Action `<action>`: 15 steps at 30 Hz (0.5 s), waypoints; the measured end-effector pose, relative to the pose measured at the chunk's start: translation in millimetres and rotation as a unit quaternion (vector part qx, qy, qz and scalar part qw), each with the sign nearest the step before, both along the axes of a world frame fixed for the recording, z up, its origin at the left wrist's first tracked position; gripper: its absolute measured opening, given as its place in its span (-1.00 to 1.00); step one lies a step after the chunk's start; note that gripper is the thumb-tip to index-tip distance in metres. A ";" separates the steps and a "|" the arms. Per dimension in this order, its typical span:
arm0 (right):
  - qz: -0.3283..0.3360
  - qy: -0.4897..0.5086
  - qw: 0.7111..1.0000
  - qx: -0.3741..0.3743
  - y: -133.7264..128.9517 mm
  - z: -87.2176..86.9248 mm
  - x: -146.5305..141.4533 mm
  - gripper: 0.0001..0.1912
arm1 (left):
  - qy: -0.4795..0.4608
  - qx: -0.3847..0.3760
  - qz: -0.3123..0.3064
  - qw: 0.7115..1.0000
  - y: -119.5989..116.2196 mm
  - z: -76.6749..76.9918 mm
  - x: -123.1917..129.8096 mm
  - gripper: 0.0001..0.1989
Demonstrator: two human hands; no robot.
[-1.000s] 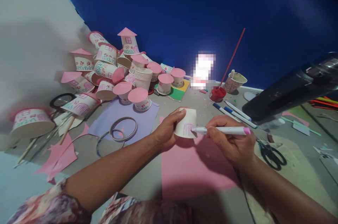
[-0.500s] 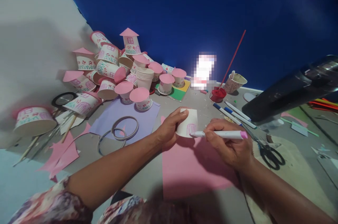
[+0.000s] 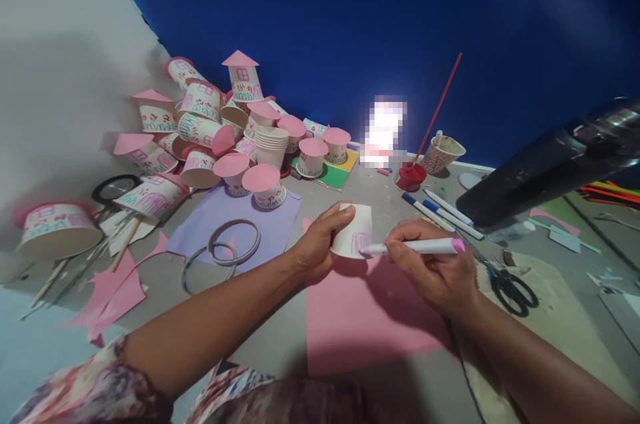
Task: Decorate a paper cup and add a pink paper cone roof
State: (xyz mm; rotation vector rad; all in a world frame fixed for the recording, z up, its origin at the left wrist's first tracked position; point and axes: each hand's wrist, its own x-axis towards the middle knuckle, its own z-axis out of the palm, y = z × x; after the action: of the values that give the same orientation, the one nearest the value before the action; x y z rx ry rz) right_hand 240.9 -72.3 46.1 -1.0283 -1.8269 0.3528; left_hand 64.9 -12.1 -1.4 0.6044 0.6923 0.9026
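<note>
A white paper cup (image 3: 353, 224) with a pink arched door drawn low on its side is gripped in my left hand (image 3: 324, 237), thumb over its upper edge. My right hand (image 3: 434, 267) is closed around a pink-capped marker (image 3: 417, 247), its tip at the lower right of the drawn door. Under both hands lies a sheet of pink paper (image 3: 360, 331). To the left stands a pile of decorated paper cups with pink paper roofs, one of them a finished cup house (image 3: 241, 77), beside a stack of plain paper cups (image 3: 271, 144).
Lilac paper (image 3: 195, 231) with two bangles (image 3: 234, 242) lies at left. Several markers (image 3: 440, 214), black-handled scissors (image 3: 515, 291) and a large black cylinder (image 3: 545, 164) are on the right. A red paint pot (image 3: 411, 177) and patterned cup (image 3: 443, 156) stand at the back.
The marker's back end has tipped slightly upward and its tip has stayed near the door drawing. The whole view has shifted a little; the left hand's grip on the cup is the same.
</note>
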 end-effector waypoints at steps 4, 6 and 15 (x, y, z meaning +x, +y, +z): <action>-0.010 0.027 1.000 -0.012 -0.5 -2.2 -0.6 -0.87 | -0.006 0.003 -0.006 1.000 -1.1 1.2 -0.2 -0.55; -0.010 0.030 0.999 -0.007 -1.3 -2.6 -0.9 -0.88 | -0.006 0.007 -0.004 1.000 -1.5 1.5 -0.7 -0.55; -0.045 0.214 0.974 -0.065 9.4 -13.8 7.1 -0.87 | -0.038 -0.025 -0.024 0.999 4.9 -0.6 -4.9 -0.59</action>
State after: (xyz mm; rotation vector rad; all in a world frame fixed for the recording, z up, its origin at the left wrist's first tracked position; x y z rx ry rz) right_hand 247.9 -62.9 32.2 -1.0272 -1.3798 0.5976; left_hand 60.0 -7.2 -1.9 0.5367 0.6269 0.8561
